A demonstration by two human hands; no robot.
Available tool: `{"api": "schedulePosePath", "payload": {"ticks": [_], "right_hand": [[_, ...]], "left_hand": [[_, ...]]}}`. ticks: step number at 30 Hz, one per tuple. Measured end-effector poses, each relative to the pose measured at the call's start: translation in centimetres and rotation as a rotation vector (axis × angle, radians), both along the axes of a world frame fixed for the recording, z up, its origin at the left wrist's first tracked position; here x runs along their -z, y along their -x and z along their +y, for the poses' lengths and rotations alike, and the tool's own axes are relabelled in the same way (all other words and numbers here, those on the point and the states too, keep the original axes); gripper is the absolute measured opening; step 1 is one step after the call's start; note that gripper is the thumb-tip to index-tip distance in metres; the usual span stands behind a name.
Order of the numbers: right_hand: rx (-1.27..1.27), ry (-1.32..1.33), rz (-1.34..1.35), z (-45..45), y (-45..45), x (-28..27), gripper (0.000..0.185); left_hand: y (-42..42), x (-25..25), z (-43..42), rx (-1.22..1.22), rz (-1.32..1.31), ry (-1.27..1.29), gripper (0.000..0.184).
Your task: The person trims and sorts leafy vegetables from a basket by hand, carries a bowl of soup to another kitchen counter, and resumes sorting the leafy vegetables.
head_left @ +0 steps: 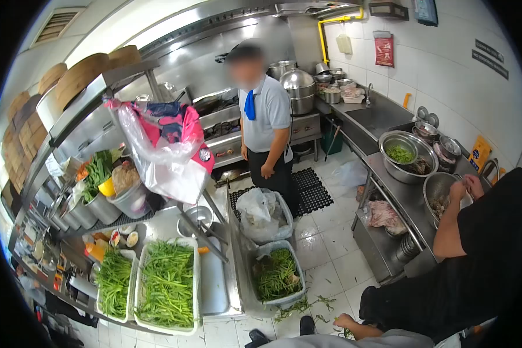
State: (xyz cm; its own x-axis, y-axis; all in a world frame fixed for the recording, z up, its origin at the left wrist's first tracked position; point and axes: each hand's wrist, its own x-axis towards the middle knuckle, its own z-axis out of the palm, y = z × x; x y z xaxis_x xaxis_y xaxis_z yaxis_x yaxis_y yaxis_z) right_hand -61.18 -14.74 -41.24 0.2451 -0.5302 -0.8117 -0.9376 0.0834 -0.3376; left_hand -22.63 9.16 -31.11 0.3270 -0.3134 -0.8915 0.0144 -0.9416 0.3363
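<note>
My right hand (345, 322) is low at the bottom edge, beside my grey shirt (313, 341). Its fingers are curled, and bits of green stalk and leaf show at and below them, so it appears to grip some leafy greens (347, 333). Nothing of my left hand shows. Ahead of my shoes stands a bin (300, 268) of green trimmings (275, 272), with loose leaves (293, 309) scattered on the tiles. To the left, two white baskets, a larger one (197, 290) and a narrower one (132, 284), hold long-stemmed leafy greens (167, 278).
A co-worker in black (475, 261) works at a colander (432, 188) close on my right. Another person (267, 104) stands by the stove facing this way. A plastic-lined bin (261, 209) sits behind the trimmings bin. Steel shelving (214, 249) edges the left side.
</note>
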Motion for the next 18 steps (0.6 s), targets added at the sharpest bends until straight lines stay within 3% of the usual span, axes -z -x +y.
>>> {"api": "schedulePosePath", "payload": {"ticks": [1, 2, 9, 13, 18], "right_hand": [[0.01, 0.011, -0.005, 0.1, -0.1, -0.5, 0.059], [0.006, 0.121, 0.007, 0.4, -0.3, -0.9, 0.047], [-0.044, 0.1, 0.01, -0.6, -1.4, 2.7, 0.039], [0.047, 0.029, -0.006, -0.6, -1.9, -1.3, 0.035], [0.048, 0.008, -0.015, -0.5, -1.8, -2.0, 0.035]], "left_hand": [[-0.2, 0.0, -0.9, 0.026, -0.004, 0.009, 0.051], [-0.5, 0.0, -1.5, 0.05, -0.01, 0.018, 0.051], [-0.7, -0.4, -2.0, 0.136, -0.029, 0.038, 0.052], [-0.4, 1.0, -0.5, 0.172, -0.052, 0.036, 0.052], [-0.4, 3.2, 1.3, 0.291, -0.106, 0.058, 0.053]]}}
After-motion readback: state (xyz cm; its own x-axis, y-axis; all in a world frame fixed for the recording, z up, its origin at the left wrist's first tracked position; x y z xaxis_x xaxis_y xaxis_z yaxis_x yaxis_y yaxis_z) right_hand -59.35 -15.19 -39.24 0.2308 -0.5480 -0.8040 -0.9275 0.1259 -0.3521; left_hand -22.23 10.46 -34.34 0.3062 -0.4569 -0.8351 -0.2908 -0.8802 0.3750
